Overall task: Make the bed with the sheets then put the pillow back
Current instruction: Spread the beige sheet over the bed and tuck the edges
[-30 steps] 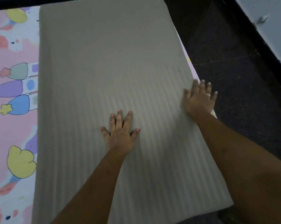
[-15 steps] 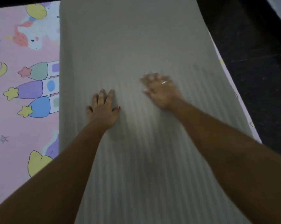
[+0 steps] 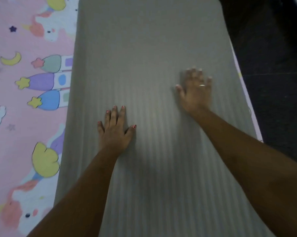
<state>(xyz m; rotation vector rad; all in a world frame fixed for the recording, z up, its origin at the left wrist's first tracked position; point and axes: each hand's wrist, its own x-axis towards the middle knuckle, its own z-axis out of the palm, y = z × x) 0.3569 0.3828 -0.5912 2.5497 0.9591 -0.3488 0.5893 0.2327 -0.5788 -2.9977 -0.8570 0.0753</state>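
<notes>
- Head view: the grey striped pillow [image 3: 144,57] fills the middle of the frame, top to bottom, lying on the pink cartoon sheet [image 3: 24,120] at the left.
- Left hand [image 3: 114,132], centre: flat on the pillow, fingers straight, gripping nothing.
- Right hand [image 3: 195,94], right of centre and blurred: fingers spread, palm down on the pillow, ring [image 3: 202,85] showing.
- Dark floor [image 3: 272,82] at the right edge.

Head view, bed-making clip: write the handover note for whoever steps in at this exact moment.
Left hand: flat, fingers straight, pressing on the grey striped sheet.
Right hand: flat on the same sheet, nearer its right edge; slightly blurred.
The grey striped sheet lies smooth over the pink unicorn sheet, along the bed's right side.
Done: both sheets are laid.
Left: finish smoothing, then put the pillow back; no pillow is in view.
</notes>
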